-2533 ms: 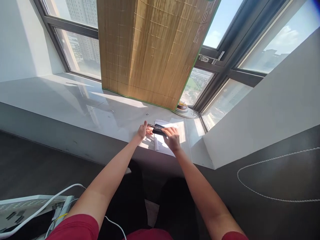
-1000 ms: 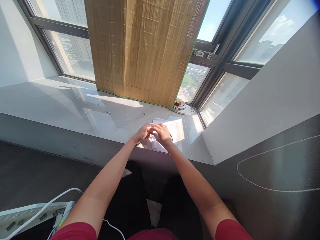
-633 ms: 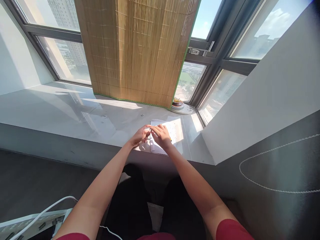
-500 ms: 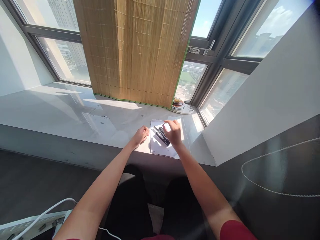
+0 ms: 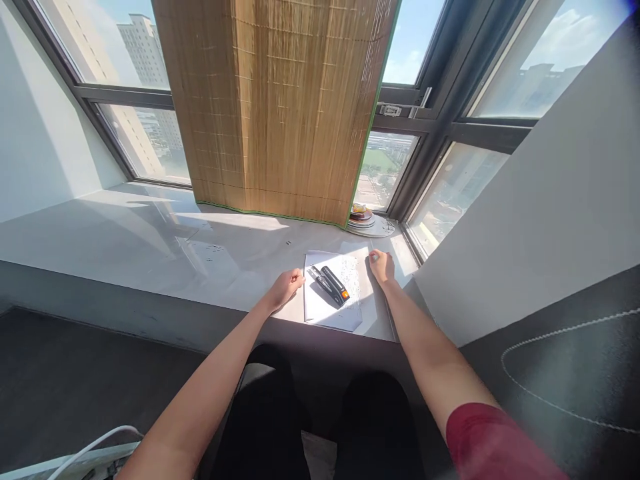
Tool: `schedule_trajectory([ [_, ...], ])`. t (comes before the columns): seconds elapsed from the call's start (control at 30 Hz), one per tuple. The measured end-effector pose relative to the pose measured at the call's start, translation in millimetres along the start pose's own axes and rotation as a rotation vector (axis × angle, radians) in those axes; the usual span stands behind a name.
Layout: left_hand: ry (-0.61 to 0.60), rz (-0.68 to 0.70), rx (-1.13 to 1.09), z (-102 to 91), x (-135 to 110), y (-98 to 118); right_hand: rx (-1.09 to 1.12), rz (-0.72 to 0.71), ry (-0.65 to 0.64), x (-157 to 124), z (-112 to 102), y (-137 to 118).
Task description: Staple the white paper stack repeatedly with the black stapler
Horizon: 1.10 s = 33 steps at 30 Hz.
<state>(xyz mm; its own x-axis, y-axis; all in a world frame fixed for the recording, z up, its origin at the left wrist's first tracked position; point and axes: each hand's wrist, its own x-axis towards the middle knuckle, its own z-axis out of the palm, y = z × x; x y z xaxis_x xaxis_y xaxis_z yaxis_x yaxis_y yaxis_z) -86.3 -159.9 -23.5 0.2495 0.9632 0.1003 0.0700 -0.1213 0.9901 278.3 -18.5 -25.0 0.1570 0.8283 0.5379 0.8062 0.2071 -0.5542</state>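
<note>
Head view, looking down over a white window sill (image 5: 150, 240) at which the person sat. A black stapler (image 5: 329, 285) with an orange end lay free on a small stack of paper sheets (image 5: 325, 310), which rested flat near the front edge of the sill. Neither hand grasped it. The left hand (image 5: 286, 288) rested on the sill at the left margin of the sheets, fingers loosely curled and holding nothing, its fingertips touching or just beside the paper edge; which of the two could not be told. The right hand (image 5: 383, 267) lay at the far right corner of the sheets, fingers bent, knuckles up, with nothing visible in its grip.

The stapler lay between the two hands. Its long axis ran obliquely, from the far left to the near right, with the orange end toward the near right and the dark end pointing toward the left fingertips. The left hand was the nearer; the right hand stood clearly apart from the orange end, beyond and to its right.

Behind the sheets a bamboo blind (image 5: 280, 107) hung to the sill, and a stack of dishes (image 5: 367, 220) stood at its right corner, against the window
</note>
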Motion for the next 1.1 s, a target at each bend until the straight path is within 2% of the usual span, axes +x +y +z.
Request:
schedule_trajectory([
  [0.1,0.029,0.0,0.075,0.3,0.0,3.2,-0.051,0.059,-0.089,-0.3,-3.1,-0.4],
  [0.27,0.015,-0.003,0.039,2.0,-3.4,12.1,-0.189,0.191,-0.077,-23.2,-23.7,-4.7],
  [0.37,0.048,-0.046,-0.053,5.8,-6.4,11.8,-0.288,0.151,-0.229,-54.1,-33.3,-11.8],
  [0.47,0.165,-0.079,-0.036,7.7,-0.4,8.2,-0.416,0.063,-0.313,-79.5,-37.9,-20.6],
  [0.57,0.337,-0.139,0.219,-2.7,25.0,9.8,-0.458,0.06,-0.332,-86.7,-39.7,-28.6],
  [0.67,0.434,-0.162,0.732,-25.7,66.1,17.3,-0.465,0.074,-0.336,-82.5,-40.0,-33.8],
  [0.7,0.452,-0.181,0.89,-33.8,80.4,19.6,-0.464,0.075,-0.337,-80.9,-39.9,-34.6],
  [0.77,0.395,-0.178,1.11,-47.0,105.2,21.9,-0.46,0.083,-0.344,-78.9,-39.6,-35.0],
  [0.9,0.316,-0.156,1.181,-55.9,130.1,15.6,-0.467,0.101,-0.356,-79.0,-38.4,-33.2],
  [1.0,0.309,-0.15,1.202,-51.4,131.0,6.8,-0.475,0.092,-0.355,-78.8,-37.3,-31.1],
  [1.1,0.329,-0.143,1.277,-43.8,121.7,1.7,-0.473,0.09,-0.356,-78.0,-35.7,-28.5],
])
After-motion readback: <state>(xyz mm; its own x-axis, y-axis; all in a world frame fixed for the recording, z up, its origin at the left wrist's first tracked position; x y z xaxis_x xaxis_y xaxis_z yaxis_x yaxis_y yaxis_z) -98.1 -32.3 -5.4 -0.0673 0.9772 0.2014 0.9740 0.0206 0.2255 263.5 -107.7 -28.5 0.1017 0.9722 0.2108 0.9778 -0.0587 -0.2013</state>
